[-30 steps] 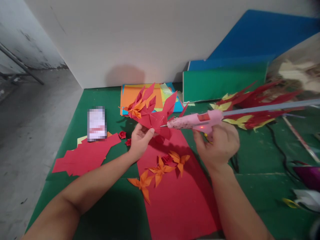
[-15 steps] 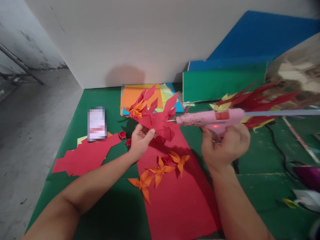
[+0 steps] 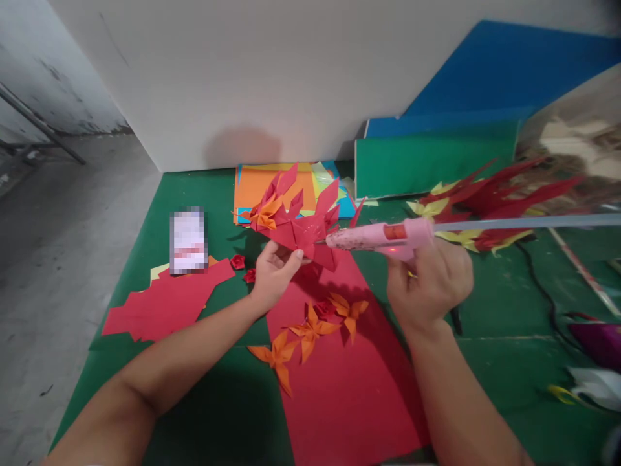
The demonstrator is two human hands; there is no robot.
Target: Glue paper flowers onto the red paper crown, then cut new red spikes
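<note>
My left hand [image 3: 275, 275] pinches the near edge of a folded red paper piece [image 3: 305, 230] with pointed petals, raised above the table. An orange paper flower [image 3: 266, 212] sits on its left end. In my right hand [image 3: 431, 281] is a pink glue gun [image 3: 383, 236], its nozzle at the middle of the red piece and a long glue stick [image 3: 524, 222] running out of its back. Below lie several orange paper flowers [image 3: 310, 330] and a small dark red flower [image 3: 328, 312], on and beside a large red sheet [image 3: 354, 388].
To the left are a phone [image 3: 188, 241], red paper cut-outs [image 3: 169, 301] and two small red flowers [image 3: 237, 261]. Coloured sheets [image 3: 247, 181] lie at the back. A green board [image 3: 436, 162], a red-and-yellow paper arrangement [image 3: 499, 194] and a black cord [image 3: 536, 285] are at right.
My right hand has moved the glue gun left and slightly down, so its nozzle is further over the red paper piece. The red piece has tilted a little; my left hand stays in place.
</note>
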